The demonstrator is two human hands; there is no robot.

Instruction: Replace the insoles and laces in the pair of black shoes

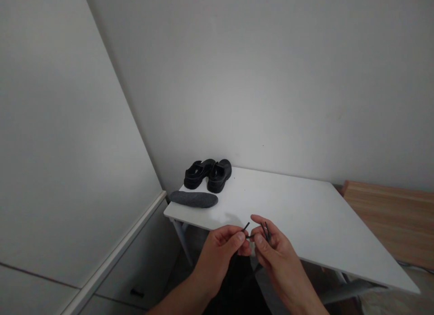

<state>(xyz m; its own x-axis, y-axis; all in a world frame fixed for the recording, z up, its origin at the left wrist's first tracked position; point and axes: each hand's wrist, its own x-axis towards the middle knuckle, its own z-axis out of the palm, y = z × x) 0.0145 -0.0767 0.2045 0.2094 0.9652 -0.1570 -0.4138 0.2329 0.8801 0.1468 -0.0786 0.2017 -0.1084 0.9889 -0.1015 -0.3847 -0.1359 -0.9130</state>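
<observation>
Just in front of the table's near edge, both hands work on a thin black lace, stretched across the short gap between them. My left hand pinches it between thumb and fingers, and one loose end sticks up past the fingertips. In my right hand the thumb and fingers are closed on the same lace, with the index finger reaching out. Several dark strands show between the right fingers. Whether the strands are all one piece I cannot tell.
A pair of black shoes stands at the white table's back left corner. In front of them lies a dark grey insole. A white cabinet borders the left side, a wall the back. A wood-grain board is at the right.
</observation>
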